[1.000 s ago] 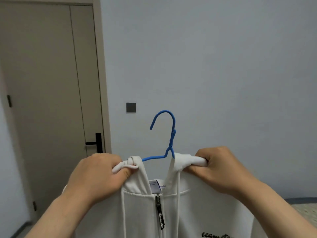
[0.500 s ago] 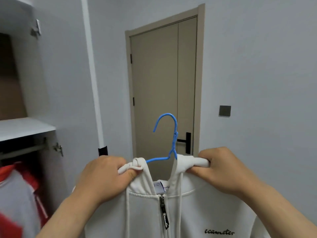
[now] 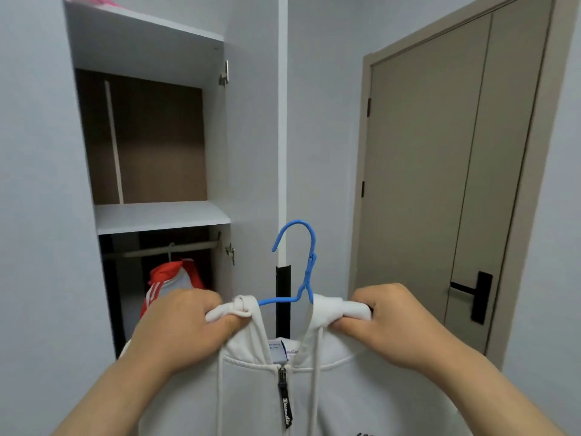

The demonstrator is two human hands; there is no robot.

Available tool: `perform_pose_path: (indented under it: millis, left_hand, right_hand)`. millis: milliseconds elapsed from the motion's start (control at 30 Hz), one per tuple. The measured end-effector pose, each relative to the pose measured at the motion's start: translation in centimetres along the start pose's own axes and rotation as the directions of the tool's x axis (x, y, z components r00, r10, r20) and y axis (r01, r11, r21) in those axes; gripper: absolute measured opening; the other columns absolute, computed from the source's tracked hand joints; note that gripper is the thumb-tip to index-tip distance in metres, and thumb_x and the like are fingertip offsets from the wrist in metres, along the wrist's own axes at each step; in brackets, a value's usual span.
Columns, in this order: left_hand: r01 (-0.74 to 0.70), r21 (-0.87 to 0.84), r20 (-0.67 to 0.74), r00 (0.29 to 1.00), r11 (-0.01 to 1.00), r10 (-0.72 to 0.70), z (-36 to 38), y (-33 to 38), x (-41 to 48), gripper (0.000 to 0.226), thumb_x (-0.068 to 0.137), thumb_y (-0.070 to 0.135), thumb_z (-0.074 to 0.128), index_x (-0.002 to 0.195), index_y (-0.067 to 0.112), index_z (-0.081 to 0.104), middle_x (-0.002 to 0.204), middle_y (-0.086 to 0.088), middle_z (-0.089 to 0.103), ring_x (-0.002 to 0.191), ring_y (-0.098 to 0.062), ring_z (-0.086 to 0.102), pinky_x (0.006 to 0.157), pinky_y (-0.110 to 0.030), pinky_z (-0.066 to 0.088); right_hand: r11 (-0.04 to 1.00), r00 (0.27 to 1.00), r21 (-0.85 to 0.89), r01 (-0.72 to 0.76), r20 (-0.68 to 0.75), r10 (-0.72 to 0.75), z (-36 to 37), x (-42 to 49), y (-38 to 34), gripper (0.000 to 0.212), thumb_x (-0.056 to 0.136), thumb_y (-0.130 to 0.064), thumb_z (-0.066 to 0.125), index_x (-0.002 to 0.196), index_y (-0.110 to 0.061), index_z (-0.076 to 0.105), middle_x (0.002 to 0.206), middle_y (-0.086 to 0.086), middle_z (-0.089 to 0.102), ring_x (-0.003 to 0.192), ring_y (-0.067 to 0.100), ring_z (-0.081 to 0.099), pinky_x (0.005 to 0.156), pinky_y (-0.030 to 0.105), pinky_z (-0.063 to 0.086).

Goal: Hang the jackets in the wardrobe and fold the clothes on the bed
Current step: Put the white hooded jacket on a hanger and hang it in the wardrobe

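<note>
White jacket (image 3: 345,388) on its hanger is held up in front of the open wardrobe (image 3: 141,48), so the step in hand looks like the hanging, with the hooking-on not yet done. The wardrobe fills the left of the view. Its shelf (image 3: 160,217) caps a lower compartment where a red-and-white jacket (image 3: 176,278) already hangs. The white jacket sits low and centre, to the right of that compartment and level with the edge-on wardrobe door (image 3: 282,121). It is zipped, with its collar towards the camera.

Both hands are clamped on it, well apart. The left hand (image 3: 185,325) grips one bunched shoulder and the right hand (image 3: 396,322) the other, each apparently over an arm of the hanger.

Between them the blue hanger (image 3: 306,272) stands upright, the hook's open side facing left. The rail (image 3: 176,249) lies to the left, at about the hook's height.

Next, I judge, the jacket must go left into the compartment and turn edge-on so the hook can cross the rail. It then has to lift over and settle beside the red-and-white jacket. One hand may have to shift to the hook to steer it.
</note>
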State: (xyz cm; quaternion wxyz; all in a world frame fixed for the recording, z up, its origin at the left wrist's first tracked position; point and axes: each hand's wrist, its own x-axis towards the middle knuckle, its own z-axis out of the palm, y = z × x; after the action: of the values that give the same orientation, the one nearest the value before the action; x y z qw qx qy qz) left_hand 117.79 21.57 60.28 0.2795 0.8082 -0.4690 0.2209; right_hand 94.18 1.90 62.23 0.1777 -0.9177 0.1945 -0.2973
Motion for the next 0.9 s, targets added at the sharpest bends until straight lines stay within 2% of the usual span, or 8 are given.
perform_pose_path:
  millis: [67, 167, 300, 400, 467, 633, 800, 900]
  left_hand:
    - [0.079, 0.017, 0.004, 0.997, 0.997, -0.079, 0.4, -0.9, -0.9, 0.054, 0.062, 0.087, 0.035, 0.066, 0.036, 0.055, 0.065, 0.026, 0.056, 0.055, -0.006, 0.052, 0.045, -0.026, 0.026]
    - [0.196, 0.028, 0.004, 0.981, 0.98, -0.196, 1.4, -3.1, -2.5, 0.07, 0.057, 0.088, 0.035, 0.067, 0.022, 0.055, 0.063, 0.015, 0.059, 0.053, -0.01, 0.052, 0.047, -0.028, 0.032]
    - [0.268, 0.057, -0.016, 0.963, 0.962, -0.267, 1.3, -6.2, -4.6, 0.062, 0.058, 0.085, 0.035, 0.074, 0.029, 0.055, 0.067, 0.017, 0.059, 0.064, -0.007, 0.055, 0.046, -0.025, 0.03]
    - [0.311, 0.075, -0.02, 0.951, 0.948, -0.31, 1.1, -8.8, -5.1, 0.049, 0.064, 0.08, 0.044, 0.065, 0.033, 0.055, 0.069, 0.023, 0.059, 0.062, -0.006, 0.054, 0.045, -0.023, 0.029]
    - [0.337, 0.067, -0.026, 0.941, 0.939, -0.336, 1.4, -10.8, -4.7, 0.052, 0.067, 0.077, 0.049, 0.055, 0.026, 0.051, 0.065, 0.016, 0.058, 0.056, -0.009, 0.053, 0.045, -0.023, 0.027]
    - [0.346, 0.045, -0.008, 0.938, 0.937, -0.346, 3.3, -16.4, -2.1, 0.06, 0.06, 0.08, 0.038, 0.048, 0.022, 0.045, 0.052, 0.003, 0.053, 0.052, -0.011, 0.051, 0.047, -0.024, 0.029]
    - [0.306, -0.042, 0.119, 0.947, 0.951, -0.299, 5.9, -23.1, 1.3, 0.036, 0.072, 0.064, 0.064, 0.053, 0.035, 0.056, 0.058, 0.008, 0.056, 0.058, -0.01, 0.054, 0.05, -0.023, 0.034]
    - [0.306, -0.054, 0.166, 0.941, 0.951, -0.293, 7.5, -26.4, 3.2, 0.039, 0.074, 0.061, 0.068, 0.057, 0.028, 0.058, 0.061, 0.007, 0.058, 0.061, -0.009, 0.055, 0.051, -0.024, 0.036]
  right_hand:
    - [0.999, 0.998, 0.034, 0.029, 0.053, -0.031, 1.3, 1.0, 0.5, 0.042, 0.069, -0.063, 0.062, 0.065, -0.021, 0.055, 0.056, -0.007, 0.054, 0.049, 0.006, 0.041, 0.047, 0.022, 0.029]
    - [0.992, 0.987, 0.095, 0.087, 0.129, -0.099, 3.7, 2.4, 0.6, 0.04, 0.069, -0.061, 0.059, 0.068, -0.021, 0.057, 0.06, -0.006, 0.056, 0.051, 0.006, 0.044, 0.048, 0.022, 0.032]
    - [0.966, 0.943, 0.207, 0.156, 0.26, -0.207, 7.1, 4.0, -0.1, 0.023, 0.083, -0.032, 0.065, 0.064, -0.02, 0.057, 0.058, -0.01, 0.051, 0.054, 0.004, 0.044, 0.052, 0.019, 0.034]
    - [0.952, 0.903, 0.255, 0.172, 0.346, -0.256, 9.6, 5.8, -0.9, 0.019, 0.085, -0.019, 0.061, 0.072, -0.006, 0.056, 0.062, -0.006, 0.045, 0.056, 0.004, 0.038, 0.054, 0.024, 0.03]
    - [0.947, 0.889, 0.265, 0.18, 0.368, -0.272, 11.3, 7.3, -1.5, 0.024, 0.087, -0.021, 0.06, 0.07, -0.006, 0.051, 0.061, -0.006, 0.041, 0.056, 0.004, 0.035, 0.055, 0.026, 0.028]
    - [0.956, 0.887, 0.259, 0.136, 0.397, -0.233, 15.5, 10.9, -2.8, 0.031, 0.089, -0.033, 0.062, 0.071, -0.01, 0.054, 0.059, -0.01, 0.045, 0.056, 0.003, 0.039, 0.053, 0.023, 0.029]
    - [0.969, 0.901, 0.244, 0.037, 0.41, -0.138, 20.2, 14.1, -4.1, 0.033, 0.092, -0.031, 0.063, 0.067, -0.012, 0.052, 0.058, -0.011, 0.044, 0.055, 0.002, 0.037, 0.053, 0.022, 0.029]
    - [0.971, 0.909, 0.235, -0.038, 0.411, -0.064, 22.8, 15.9, -4.6, 0.034, 0.093, -0.027, 0.064, 0.065, -0.014, 0.051, 0.058, -0.01, 0.042, 0.055, 0.003, 0.036, 0.055, 0.024, 0.029]
